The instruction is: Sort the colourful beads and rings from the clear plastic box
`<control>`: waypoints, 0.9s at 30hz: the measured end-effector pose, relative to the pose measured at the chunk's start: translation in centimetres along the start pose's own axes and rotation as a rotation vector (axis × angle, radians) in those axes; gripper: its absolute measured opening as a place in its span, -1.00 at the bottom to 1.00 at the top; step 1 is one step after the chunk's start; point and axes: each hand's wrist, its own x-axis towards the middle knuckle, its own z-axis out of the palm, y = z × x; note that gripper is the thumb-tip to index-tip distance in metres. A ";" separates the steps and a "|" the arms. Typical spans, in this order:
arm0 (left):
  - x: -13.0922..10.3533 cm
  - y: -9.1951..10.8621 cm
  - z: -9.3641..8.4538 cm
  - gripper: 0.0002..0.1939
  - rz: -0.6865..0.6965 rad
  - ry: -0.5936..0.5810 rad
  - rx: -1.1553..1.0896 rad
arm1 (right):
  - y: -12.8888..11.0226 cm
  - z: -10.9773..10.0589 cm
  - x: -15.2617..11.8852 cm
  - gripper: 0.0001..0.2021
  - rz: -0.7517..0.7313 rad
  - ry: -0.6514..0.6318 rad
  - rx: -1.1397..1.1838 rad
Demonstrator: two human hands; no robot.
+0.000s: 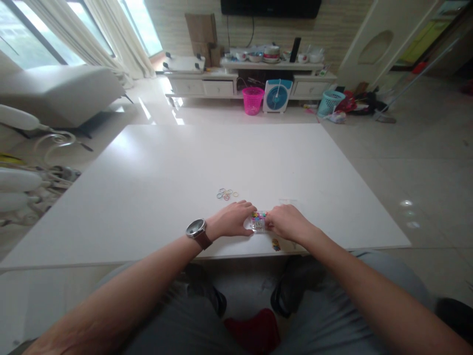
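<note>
A small clear box (258, 226) with brightly coloured pieces in its far part and ring-like items in its near part lies on the white table (177, 167). My left hand (236, 218) grips the box's left side between thumb and fingers. At the right side of the box is my right hand (283, 222), fingers curled in at its edge; what they pinch is hidden. Beyond my left hand lies a loose group of thin coloured rings (226, 194). A small yellow and blue figure (276, 244) rests near the table's front edge. Part of a clear lid-like piece (288, 202) shows behind my right hand.
The table's front edge runs just before my lap. Across the floor are a pink basket (253, 101), a blue fan (277, 96) and a light blue basket (330, 103). White chairs (20, 180) stand at the left.
</note>
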 end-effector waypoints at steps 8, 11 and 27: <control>0.0 0.1 0.0 -0.59 -0.002 -0.003 0.007 | -0.2 -0.2 0.7 -0.82 0.007 -0.047 -0.010; 0.0 0.2 0.0 -0.58 -0.013 0.000 0.015 | 0.0 -0.2 0.9 -0.80 -0.011 -0.054 -0.018; -0.1 0.2 0.2 -0.58 -0.021 0.008 0.029 | 2.3 0.4 0.8 -0.83 -0.250 0.027 0.051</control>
